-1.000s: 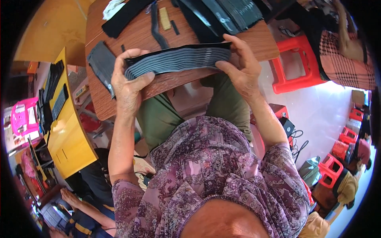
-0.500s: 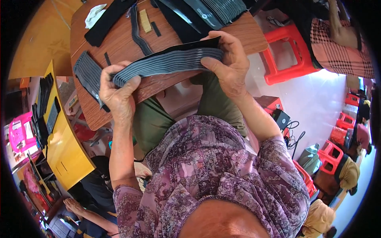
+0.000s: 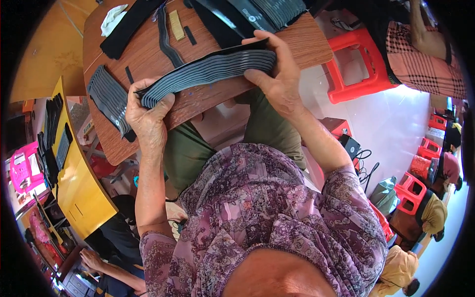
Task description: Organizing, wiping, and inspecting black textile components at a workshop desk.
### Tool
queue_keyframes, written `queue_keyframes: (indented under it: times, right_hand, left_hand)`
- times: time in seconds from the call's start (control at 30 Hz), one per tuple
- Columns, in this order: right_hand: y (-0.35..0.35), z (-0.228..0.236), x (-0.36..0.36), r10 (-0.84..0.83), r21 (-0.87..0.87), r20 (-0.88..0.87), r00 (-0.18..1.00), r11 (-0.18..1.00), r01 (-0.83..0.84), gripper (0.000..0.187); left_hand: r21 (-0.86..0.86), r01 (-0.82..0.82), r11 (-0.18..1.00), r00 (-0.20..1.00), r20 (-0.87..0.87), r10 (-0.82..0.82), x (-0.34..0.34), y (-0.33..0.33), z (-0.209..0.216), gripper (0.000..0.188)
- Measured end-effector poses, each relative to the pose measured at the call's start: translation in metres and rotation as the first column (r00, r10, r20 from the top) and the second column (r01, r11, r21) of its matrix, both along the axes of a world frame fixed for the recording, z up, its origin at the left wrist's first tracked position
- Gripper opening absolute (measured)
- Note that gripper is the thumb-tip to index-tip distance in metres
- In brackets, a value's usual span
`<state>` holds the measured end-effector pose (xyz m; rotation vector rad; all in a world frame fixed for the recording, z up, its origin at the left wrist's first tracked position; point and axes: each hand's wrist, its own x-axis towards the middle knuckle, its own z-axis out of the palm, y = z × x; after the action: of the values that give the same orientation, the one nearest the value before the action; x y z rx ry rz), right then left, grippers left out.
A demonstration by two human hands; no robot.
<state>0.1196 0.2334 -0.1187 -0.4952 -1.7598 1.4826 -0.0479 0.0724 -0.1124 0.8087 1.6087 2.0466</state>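
Observation:
A long stack of thin blue-grey strips (image 3: 210, 72), backed by a black layer, is held up over the near edge of the wooden table. My left hand (image 3: 147, 108) grips its left end, thumb in front and fingers behind. The right end sits in my right hand (image 3: 277, 74), the thumb pressed along the lower edge and the fingers around the back. The stack bows between both hands. Beside my left hand lies another stack of similar strips (image 3: 108, 96). What the strips are made of I cannot tell.
On the brown table (image 3: 143, 54) lie a long black piece (image 3: 129, 30), a dark grey strip (image 3: 168, 42), a yellowish strip (image 3: 176, 25), a white cloth (image 3: 114, 20) and more strip stacks (image 3: 279, 15). A red stool (image 3: 354, 64) stands at right, near a seated person; a yellow table (image 3: 84, 193) stands left.
The stack has tilted a little and its layers fan out more evenly. My right hand has shifted slightly left and up, its thumb sliding toward the stack's lower edge.

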Motion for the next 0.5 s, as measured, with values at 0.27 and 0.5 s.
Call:
queue_keyframes:
  times: [0.27, 0.5]
  right_hand:
    - [-0.005, -0.008, 0.002, -0.124, -0.076, -0.193, 0.973, 0.991, 0.112, 0.056]
    - [-0.001, -0.010, 0.008, -0.187, 0.040, -0.249, 0.950, 0.978, 0.203, 0.024]
  left_hand:
    - [-0.088, -0.100, 0.991, 0.995, -0.010, 0.099, -0.005, -0.002, 0.000, 0.032]
    - [-0.135, 0.003, 0.991, 0.999, -0.035, -0.008, -0.011, -0.004, -0.003, 0.038]
